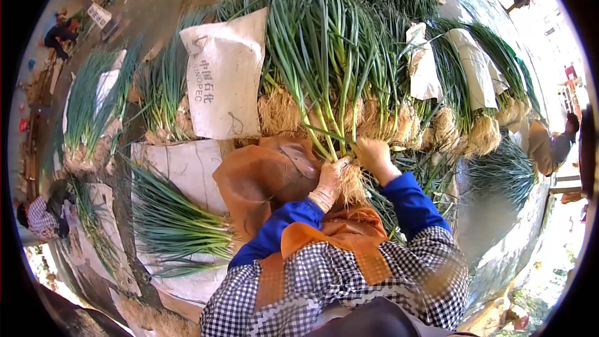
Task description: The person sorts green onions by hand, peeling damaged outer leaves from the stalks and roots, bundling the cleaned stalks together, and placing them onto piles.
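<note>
My left hand (332, 178) is closed around the pale lower stalks of a few green onions (326, 126), just above their roots. Their straw-coloured roots (353, 187) hang below my grip, and the long green leaves reach up and away from me. My right hand (375, 157) is closed at the right side of the same stalks, its fingertips pressed together near them. Whether it pinches a leaf or a stalk there is hidden. An orange-brown apron (265, 178) covers my lap beneath both hands.
Beyond my hands lie rows of green onion bundles with bushy roots (279, 112). A white printed sack (226, 78) covers some. Left of me, a loose pile of green onions (178, 218) rests on white sacking. Other people (61, 34) are at the far left and right.
</note>
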The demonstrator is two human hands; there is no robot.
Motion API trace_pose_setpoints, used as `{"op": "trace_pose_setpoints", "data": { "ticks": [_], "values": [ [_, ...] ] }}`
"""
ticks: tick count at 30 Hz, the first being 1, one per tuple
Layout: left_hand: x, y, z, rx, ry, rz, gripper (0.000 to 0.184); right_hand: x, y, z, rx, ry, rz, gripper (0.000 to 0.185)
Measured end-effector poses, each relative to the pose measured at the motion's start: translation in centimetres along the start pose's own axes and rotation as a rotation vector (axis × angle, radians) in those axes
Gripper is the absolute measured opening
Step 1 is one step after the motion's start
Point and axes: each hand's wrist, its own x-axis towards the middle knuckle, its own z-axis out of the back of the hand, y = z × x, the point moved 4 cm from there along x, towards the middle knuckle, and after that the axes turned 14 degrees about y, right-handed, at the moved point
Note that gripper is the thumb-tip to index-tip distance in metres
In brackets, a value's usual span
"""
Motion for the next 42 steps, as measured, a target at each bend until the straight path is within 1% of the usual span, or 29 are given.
{"op": "trace_pose_setpoints", "data": {
  "ticks": [2,3,5,6,7,10,12,14,16,18,19,20,22,23,24,25,26,28,29,30,32,34,36,37,38,39,40,41,42],
  "values": [
    [0.9,0.8,2.3,0.032,-0.024,-0.072,0.013,-5.3,1.1,1.1,0.099,-0.060,-0.006,0.034],
    [0.8,0.2,1.9,0.022,-0.022,-0.070,0.013,-7.5,0.9,0.5,0.201,0.042,-0.006,0.033],
    [0.3,-1.5,0.8,0.069,-0.076,-0.087,0.015,-12.1,0.4,-1.0,0.155,0.043,0.101,0.030],
    [1.7,-0.7,2.7,0.309,0.010,-0.122,0.016,-13.7,-0.2,-2.2,0.049,0.360,0.075,0.025],
    [1.4,-1.3,2.0,0.217,-0.003,-0.109,0.017,-15.4,-2.3,-5.0,-0.035,0.605,-0.046,0.019],
    [0.6,-2.6,0.7,0.111,0.015,-0.070,0.014,-19.4,-9.1,-10.0,-0.176,0.998,-0.369,0.015],
    [1.1,-2.0,1.7,0.188,-0.017,-0.089,0.011,-14.5,-10.2,-13.8,0.043,0.371,-0.081,0.035],
    [1.2,-1.4,1.0,0.184,0.016,-0.097,0.014,-8.7,-3.9,0.0,1.143,-0.001,-0.324,0.039],
    [0.4,-1.1,-0.5,0.229,0.027,-0.026,0.022,-4.3,-1.1,2.6,0.894,-0.358,-0.139,0.040],
    [1.4,0.4,1.2,0.442,0.073,-0.104,0.032,-1.4,-0.3,3.6,0.508,0.113,-0.349,0.036],
    [1.3,0.5,1.0,0.452,0.062,-0.141,0.031,-0.6,0.1,3.2,0.287,0.295,-0.340,0.033],
    [1.3,0.4,0.9,0.464,0.054,-0.180,0.031,-0.7,1.2,2.4,-0.067,0.115,-0.125,0.033],
    [1.6,0.4,1.4,0.370,-0.021,-0.168,0.027,-1.7,1.7,1.8,0.131,0.356,-0.128,0.026],
    [1.4,0.3,1.4,0.455,-0.072,-0.152,0.023,-3.3,2.8,1.4,0.032,0.163,0.152,0.022],
    [1.6,0.7,1.4,0.320,-0.061,-0.143,0.021,-5.5,2.9,0.3,0.046,0.244,0.306,0.017],
    [1.7,0.7,1.6,0.390,-0.101,-0.174,0.020,-7.9,2.5,-0.5,0.062,0.319,0.458,0.014],
    [1.9,0.6,1.6,0.459,-0.136,-0.206,0.020,-9.8,0.9,-0.4,0.439,0.414,0.536,0.010],
    [1.4,0.7,0.6,0.476,-0.123,-0.190,0.020,-8.3,-0.9,-2.5,-0.309,0.402,0.587,0.014],
    [1.1,0.7,-0.1,0.488,-0.106,-0.176,0.020,-7.2,-3.3,-1.8,0.111,0.351,0.185,0.018],
    [1.0,0.9,-0.4,0.497,-0.111,-0.171,0.020,-7.0,-4.8,2.8,0.609,0.117,-0.142,0.033],
    [0.9,1.1,-0.8,0.554,-0.114,-0.160,0.020,-3.9,-4.3,4.3,0.584,-0.138,-0.191,0.031],
    [1.2,0.8,-0.8,0.749,-0.136,-0.196,0.021,-1.5,-2.8,2.8,0.647,-0.239,-0.011,0.023],
    [2.0,1.0,0.1,0.385,-0.120,-0.258,0.024,-2.4,-0.6,2.9,0.882,-0.060,0.070,0.019],
    [2.1,1.4,1.1,0.288,-0.110,-0.193,0.024,-3.3,0.2,1.2,0.991,-0.284,0.260,0.021],
    [1.9,1.2,1.0,0.290,-0.119,-0.196,0.024,-4.8,0.5,-0.4,1.477,0.140,0.281,0.021],
    [1.7,0.7,0.6,0.395,-0.144,-0.220,0.024,-8.3,-0.1,2.9,1.414,0.374,0.248,0.023],
    [1.8,0.3,0.2,0.497,-0.164,-0.244,0.024,-9.9,-1.3,2.9,1.182,0.636,0.258,0.026],
    [1.9,0.5,0.8,0.471,-0.148,-0.228,0.028,-11.3,-2.6,2.5,1.034,0.655,0.310,0.031],
    [1.9,0.6,0.7,0.470,-0.150,-0.223,0.028,-11.2,-4.4,-0.2,0.652,0.722,0.345,0.039]
  ]
}}
